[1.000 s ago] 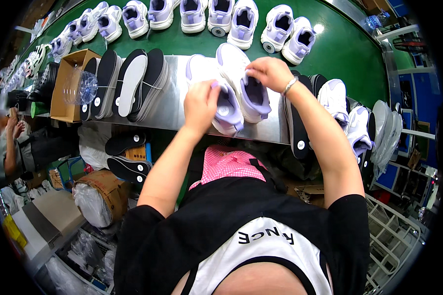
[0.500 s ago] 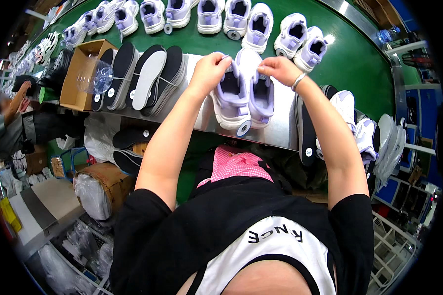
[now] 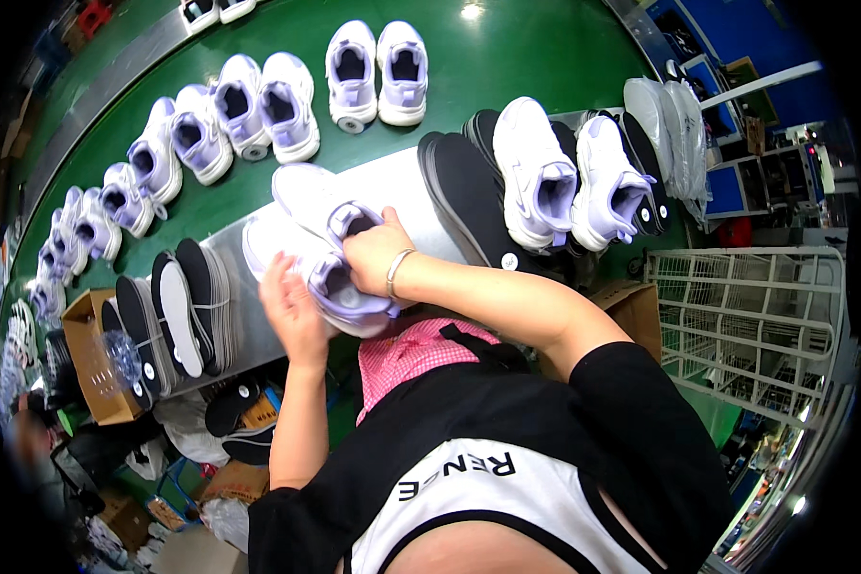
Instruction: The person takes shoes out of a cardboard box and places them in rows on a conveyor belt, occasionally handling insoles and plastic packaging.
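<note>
A pair of white and lilac sneakers rests side by side on the metal ledge in front of me, the near sneaker (image 3: 306,253) partly covered by my hands and the far sneaker (image 3: 301,187) just beyond it. My right hand (image 3: 378,253) is closed over the adjoining collars, thumb at the far sneaker's opening and fingers at the near one's. Against the outer side of the near sneaker, my left hand (image 3: 295,311) is held upright, slightly blurred, fingers extended and not wrapped round anything. To the right, two more sneakers (image 3: 536,177) lie on black insoles (image 3: 459,191).
A row of similar sneakers (image 3: 201,134) stands on the green belt (image 3: 258,29) beyond the metal ledge (image 3: 249,287). At left are bundled insoles (image 3: 210,297) and a cardboard box (image 3: 91,383) with a clear plastic bottle (image 3: 120,359). A white wire rack (image 3: 746,325) stands at right.
My view has swung right. My hands have left the front of the sneakers: the right now grips their collars, the left is at the near sneaker's side. The pair is turned toward the left.
</note>
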### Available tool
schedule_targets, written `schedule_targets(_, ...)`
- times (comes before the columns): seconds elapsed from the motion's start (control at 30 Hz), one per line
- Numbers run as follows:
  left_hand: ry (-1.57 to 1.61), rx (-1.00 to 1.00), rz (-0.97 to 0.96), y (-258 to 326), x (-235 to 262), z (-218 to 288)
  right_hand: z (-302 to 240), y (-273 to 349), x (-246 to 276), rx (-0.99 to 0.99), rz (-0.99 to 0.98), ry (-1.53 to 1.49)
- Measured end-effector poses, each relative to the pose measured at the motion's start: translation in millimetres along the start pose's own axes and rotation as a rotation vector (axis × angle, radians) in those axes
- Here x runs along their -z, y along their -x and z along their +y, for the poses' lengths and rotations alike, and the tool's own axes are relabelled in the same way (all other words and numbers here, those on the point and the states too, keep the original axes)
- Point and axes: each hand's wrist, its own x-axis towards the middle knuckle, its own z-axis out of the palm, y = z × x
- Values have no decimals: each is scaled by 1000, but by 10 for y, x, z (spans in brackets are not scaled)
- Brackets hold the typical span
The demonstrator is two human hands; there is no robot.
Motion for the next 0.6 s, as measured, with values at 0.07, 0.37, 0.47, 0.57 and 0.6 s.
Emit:
schedule_targets(0.07, 100, 15, 163, -142, 52, 17, 142, 147, 299, 36, -28, -12)
schedule_targets(0.37, -356, -12, -5, -343, -616, -546, 1478, 114, 1605, -242, 678, -102)
schedule_targets(0.47, -747, -85, -173, -250, -934, -740, 2124, -283, 1770, -553, 609, 88)
schedule_targets(0.57, -849, -82, -299, -281, -990, -637, 2636, -594, 1798, -712, 475, 88)
schedule_targets(0.6, -839, -77, -300, -288, -991, -657, 2781, -701, 1712, -741, 435, 35)
